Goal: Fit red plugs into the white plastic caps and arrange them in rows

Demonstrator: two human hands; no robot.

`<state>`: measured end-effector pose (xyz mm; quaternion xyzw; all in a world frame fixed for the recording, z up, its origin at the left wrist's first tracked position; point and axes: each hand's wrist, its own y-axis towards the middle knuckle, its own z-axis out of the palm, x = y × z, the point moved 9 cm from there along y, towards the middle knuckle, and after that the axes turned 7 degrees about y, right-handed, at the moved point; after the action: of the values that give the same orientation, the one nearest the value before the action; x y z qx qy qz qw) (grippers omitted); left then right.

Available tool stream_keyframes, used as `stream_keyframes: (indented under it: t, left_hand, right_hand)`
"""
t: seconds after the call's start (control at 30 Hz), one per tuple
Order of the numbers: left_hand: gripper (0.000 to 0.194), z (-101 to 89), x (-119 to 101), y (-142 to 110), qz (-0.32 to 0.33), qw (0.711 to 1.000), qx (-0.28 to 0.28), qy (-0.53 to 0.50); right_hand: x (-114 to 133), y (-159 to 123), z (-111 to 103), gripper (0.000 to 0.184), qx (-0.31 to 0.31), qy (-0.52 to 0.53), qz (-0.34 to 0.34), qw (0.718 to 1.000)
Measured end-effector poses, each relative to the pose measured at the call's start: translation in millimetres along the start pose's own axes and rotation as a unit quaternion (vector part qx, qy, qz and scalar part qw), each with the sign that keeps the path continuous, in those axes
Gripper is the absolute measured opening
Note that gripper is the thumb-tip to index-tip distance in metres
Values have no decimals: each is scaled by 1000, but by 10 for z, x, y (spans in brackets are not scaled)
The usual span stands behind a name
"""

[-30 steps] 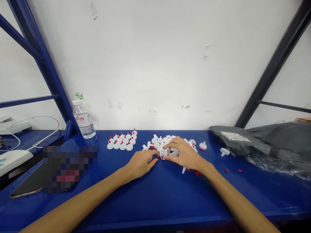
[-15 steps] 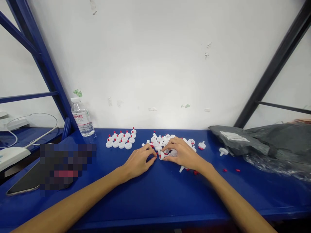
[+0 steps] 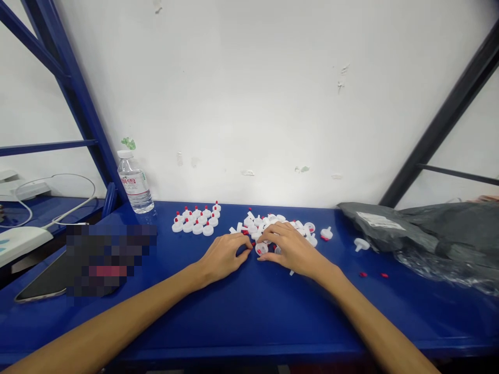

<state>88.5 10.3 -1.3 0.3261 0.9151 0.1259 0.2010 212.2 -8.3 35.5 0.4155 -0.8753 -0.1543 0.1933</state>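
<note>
One left hand (image 3: pixel 225 258) on the blue table (image 3: pixel 249 311), with finger and thumb close together by a small red tip (image 3: pixel 253 244), too small to tell if pinched; right hand (image 3: pixel 292 249) with finger and thumb wider, around a white cap (image 3: pixel 261 249), hard to tell if gripped. Just behind, a messy pile (image 3: pixel 268 222) of caps; off left, neat red-topped caps (image 3: pixel 197 227), then a water bottle (image 3: pixel 135 184).
</note>
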Motion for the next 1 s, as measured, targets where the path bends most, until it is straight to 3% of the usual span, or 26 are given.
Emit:
stream_keyframes:
  t: [0.17,0.33,0.47,0.57,0.63,0.77,0.9,1.0]
  left_hand:
    - [28,16,10,0,3,1000,-3,14]
    - [32,16,9,2,4,1000,-3,25]
    - [27,-42,32,10,-11,999,-25,-23]
    - [20,-56,138,14,-72,992,-26,-104]
    - [20,-25,228,9,-123,973,-11,-193]
    - [35,40,369,-15,-197,910,10,-364]
    - [43,40,453,-39,-221,855,1,-470]
    - [43,60,464,-55,-229,841,10,-491]
  right_hand:
    - [0,-3,-50,30,-22,3,-12,1000]
    - [42,19,13,27,4,-36,-29,999]
    - [43,12,-12,44,-10,-51,-32,998]
    - [7,-8,-79,56,-39,-30,-20,999]
    - [-13,-21,-112,52,-54,8,-13,998]
    - [-20,-27,-171,37,-92,92,0,992]
    - [-10,-8,-214,34,-129,147,22,981]
    - [-28,1,-200,33,-130,181,51,973]
